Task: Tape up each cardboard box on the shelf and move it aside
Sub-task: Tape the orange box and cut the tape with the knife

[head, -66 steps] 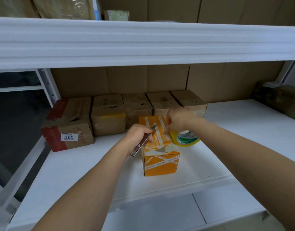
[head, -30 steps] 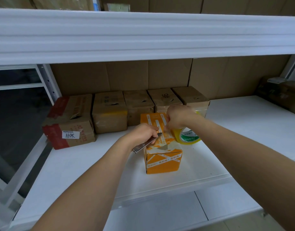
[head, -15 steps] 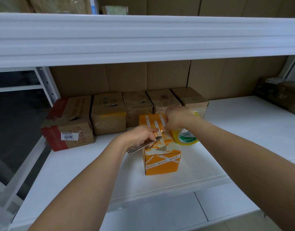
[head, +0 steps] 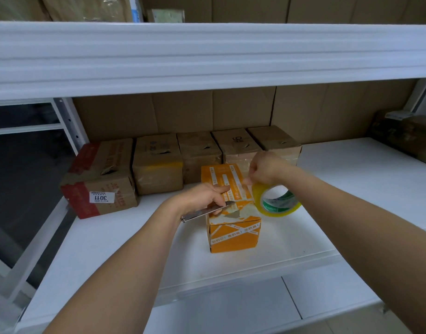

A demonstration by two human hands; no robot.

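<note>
An orange cardboard box [head: 233, 235] with white printed strips stands near the front of the white shelf [head: 351, 189]. My left hand [head: 202, 197] grips a metal utility knife [head: 207, 210] whose blade end lies over the box's top. My right hand [head: 265, 168] pinches the free end of clear tape just above the box's far right corner. A yellowish tape roll [head: 275, 201] with a green-printed core hangs below that hand, beside the box's right edge.
Several brown cardboard boxes [head: 156, 162] line the back of the shelf, the leftmost [head: 101, 179] red-edged with a 3011 label. Dark wrapped boxes [head: 409, 136] sit at the far right. An upper shelf beam [head: 207, 56] overhangs. A metal upright [head: 70, 121] stands at left.
My right hand has lifted and moved right, drawing the tape roll clear of the box's corner. The knife in my left hand has slid a little along the box top.
</note>
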